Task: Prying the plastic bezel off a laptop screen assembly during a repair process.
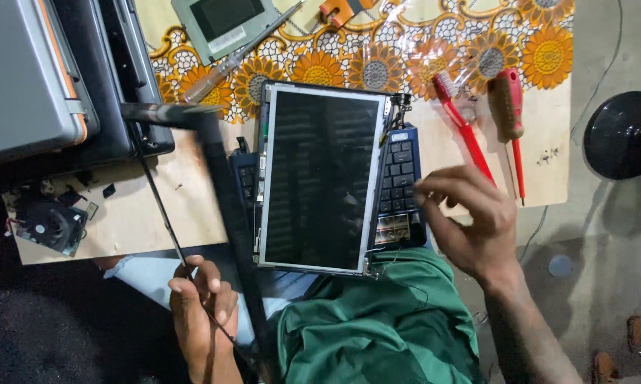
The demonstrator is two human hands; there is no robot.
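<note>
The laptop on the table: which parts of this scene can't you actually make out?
Head view only:
- Laptop keyboard: mostly covered by the loose screen panel.
- Black bezel frame: motion-blurred; its lower end is hidden at the left hand.
- Right hand: fingertips blurred, so contact with the keys is unclear.
- Grey case: cut off by the top-left edge.

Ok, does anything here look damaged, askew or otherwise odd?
Yes. The laptop screen panel lies bare, without its frame, tilted over the keyboard. The black bezel frame is detached, held by the left hand. A loose cooling fan sits at the table's left edge. The right hand hovers by the keyboard.
</note>
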